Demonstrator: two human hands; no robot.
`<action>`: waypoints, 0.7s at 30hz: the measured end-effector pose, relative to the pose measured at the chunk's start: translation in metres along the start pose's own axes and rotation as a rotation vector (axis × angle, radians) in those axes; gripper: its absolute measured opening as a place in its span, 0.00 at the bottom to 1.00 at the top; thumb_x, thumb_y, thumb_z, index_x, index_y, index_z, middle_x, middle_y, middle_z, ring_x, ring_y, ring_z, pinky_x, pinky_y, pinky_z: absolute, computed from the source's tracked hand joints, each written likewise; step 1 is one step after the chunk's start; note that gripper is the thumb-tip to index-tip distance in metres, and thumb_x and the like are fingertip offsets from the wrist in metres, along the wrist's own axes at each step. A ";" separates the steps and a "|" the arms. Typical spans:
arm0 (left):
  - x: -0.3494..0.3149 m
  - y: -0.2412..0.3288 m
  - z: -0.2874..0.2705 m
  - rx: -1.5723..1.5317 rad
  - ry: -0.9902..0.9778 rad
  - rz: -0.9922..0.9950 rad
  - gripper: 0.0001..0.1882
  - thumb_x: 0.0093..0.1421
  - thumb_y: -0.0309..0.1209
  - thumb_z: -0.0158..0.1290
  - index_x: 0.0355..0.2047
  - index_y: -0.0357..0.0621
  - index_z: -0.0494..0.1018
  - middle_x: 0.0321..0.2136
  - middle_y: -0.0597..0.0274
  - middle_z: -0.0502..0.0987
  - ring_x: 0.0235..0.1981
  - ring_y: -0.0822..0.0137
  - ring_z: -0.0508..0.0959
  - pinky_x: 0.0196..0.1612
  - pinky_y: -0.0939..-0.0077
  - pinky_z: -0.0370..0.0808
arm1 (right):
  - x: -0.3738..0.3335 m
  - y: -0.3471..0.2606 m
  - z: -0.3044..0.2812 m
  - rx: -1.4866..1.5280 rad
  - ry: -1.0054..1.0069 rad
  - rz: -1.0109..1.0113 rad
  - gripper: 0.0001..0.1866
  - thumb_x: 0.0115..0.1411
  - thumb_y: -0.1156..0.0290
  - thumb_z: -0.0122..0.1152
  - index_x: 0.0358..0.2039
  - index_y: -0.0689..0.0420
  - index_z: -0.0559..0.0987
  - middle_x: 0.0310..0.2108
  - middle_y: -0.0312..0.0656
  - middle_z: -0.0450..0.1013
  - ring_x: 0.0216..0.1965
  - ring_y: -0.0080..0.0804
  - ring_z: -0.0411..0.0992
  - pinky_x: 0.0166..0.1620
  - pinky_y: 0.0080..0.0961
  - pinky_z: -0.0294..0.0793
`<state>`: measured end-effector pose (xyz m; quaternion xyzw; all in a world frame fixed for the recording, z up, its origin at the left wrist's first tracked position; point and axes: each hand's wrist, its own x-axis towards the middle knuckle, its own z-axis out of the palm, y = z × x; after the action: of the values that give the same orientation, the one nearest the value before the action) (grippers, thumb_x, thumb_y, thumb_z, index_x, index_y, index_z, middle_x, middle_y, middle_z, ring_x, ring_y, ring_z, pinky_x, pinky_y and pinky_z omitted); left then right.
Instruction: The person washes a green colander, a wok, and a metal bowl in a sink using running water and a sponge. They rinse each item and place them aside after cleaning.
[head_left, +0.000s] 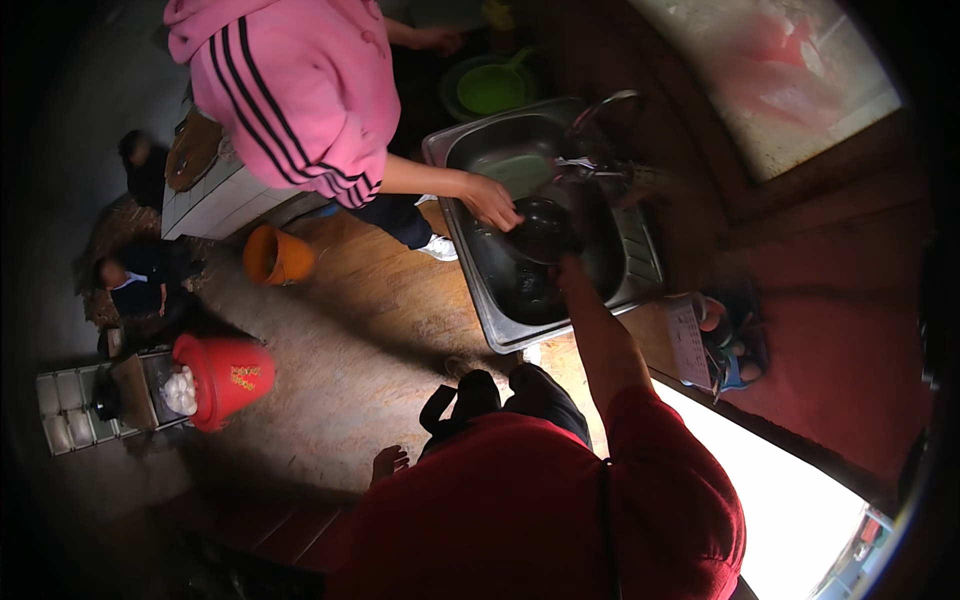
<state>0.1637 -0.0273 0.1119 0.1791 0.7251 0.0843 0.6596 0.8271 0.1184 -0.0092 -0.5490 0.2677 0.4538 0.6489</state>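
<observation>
My right arm reaches forward into the metal sink [484, 305]. There my right hand [569, 268] closes on the near rim of a dark round bowl [543, 225], its fingers partly lost in shadow. A co-worker in a pink sleeve has a hand [490, 203] at the bowl's far left rim. The bowl lies tilted below a metal tap [580, 165]; I cannot make out what is inside it. Down at my left side hangs my left hand [389, 461], empty, with its fingers apart.
Behind the sink sits a green basin [492, 88]. On the floor to the left stand an orange bucket [278, 256] and a red tub [225, 380] beside a rack [85, 410]. A white basket [692, 340] is right of the sink. Two people sit at far left.
</observation>
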 end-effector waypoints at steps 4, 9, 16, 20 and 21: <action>-0.005 0.048 0.039 0.283 -0.031 0.176 0.18 0.56 0.39 0.51 0.45 0.45 0.68 0.39 0.55 0.75 0.37 0.59 0.76 0.39 0.65 0.73 | -0.038 -0.010 -0.038 -0.985 -0.535 -0.844 0.15 0.57 0.67 0.51 0.43 0.59 0.72 0.32 0.45 0.71 0.27 0.29 0.70 0.23 0.21 0.74; -0.018 0.094 0.084 0.202 -0.021 0.135 0.18 0.55 0.40 0.52 0.43 0.45 0.68 0.38 0.56 0.75 0.37 0.60 0.76 0.39 0.66 0.73 | -0.078 -0.041 -0.005 0.443 -0.215 0.924 0.20 0.57 0.68 0.51 0.46 0.68 0.68 0.19 0.38 0.67 0.17 0.24 0.67 0.18 0.17 0.72; -0.030 0.159 0.146 0.202 -0.038 0.237 0.14 0.56 0.38 0.52 0.39 0.44 0.70 0.32 0.60 0.76 0.31 0.67 0.76 0.34 0.74 0.73 | -0.130 -0.040 -0.010 0.533 -0.560 0.911 0.21 0.61 0.64 0.42 0.42 0.73 0.67 0.14 0.34 0.62 0.14 0.19 0.63 0.14 0.11 0.68; -0.046 0.221 0.217 0.234 -0.242 0.456 0.12 0.58 0.38 0.51 0.37 0.45 0.71 0.27 0.65 0.74 0.25 0.73 0.73 0.29 0.80 0.69 | -0.142 -0.042 -0.010 0.489 -0.660 1.030 0.18 0.60 0.66 0.42 0.40 0.70 0.69 0.15 0.35 0.62 0.14 0.19 0.63 0.14 0.12 0.68; -0.056 0.236 0.239 0.251 -0.305 0.508 0.11 0.59 0.39 0.50 0.36 0.45 0.71 0.26 0.67 0.74 0.24 0.75 0.72 0.28 0.82 0.68 | -0.141 -0.042 -0.012 0.477 -0.673 1.048 0.16 0.60 0.67 0.43 0.39 0.69 0.69 0.15 0.36 0.62 0.13 0.20 0.63 0.14 0.13 0.68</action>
<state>0.4384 0.1420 0.2202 0.4451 0.5545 0.1284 0.6913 0.8038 0.0664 0.1266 -0.0162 0.3752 0.7840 0.4944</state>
